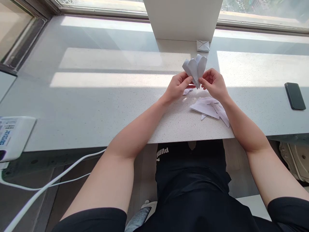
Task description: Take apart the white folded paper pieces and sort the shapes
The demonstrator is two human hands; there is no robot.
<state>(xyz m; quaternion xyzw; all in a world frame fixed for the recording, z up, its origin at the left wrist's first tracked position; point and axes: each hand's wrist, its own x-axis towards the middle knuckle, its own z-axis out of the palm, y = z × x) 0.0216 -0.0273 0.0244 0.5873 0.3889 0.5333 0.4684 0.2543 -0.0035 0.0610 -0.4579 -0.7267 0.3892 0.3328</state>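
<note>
A white folded paper flower [195, 69] is held up over the counter, its petals spread upward and its point downward. My left hand [179, 84] pinches its lower left side between thumb and fingers. On the other side, the thumb and fingertips of my right hand [213, 83] grip it near the point. Below my hands lies a loose pile of cut white paper pieces [210, 109]. A small scrap of white paper [187, 91] shows partly behind my left hand. Behind the flower sits a stack of folded paper squares [203, 45].
The speckled white counter [96, 112] runs along the window. A white panel [183, 19] stands at its back. A dark phone [294, 96] lies at the right, and a white box-shaped device [15, 137] with cables [60, 174] is at the left edge.
</note>
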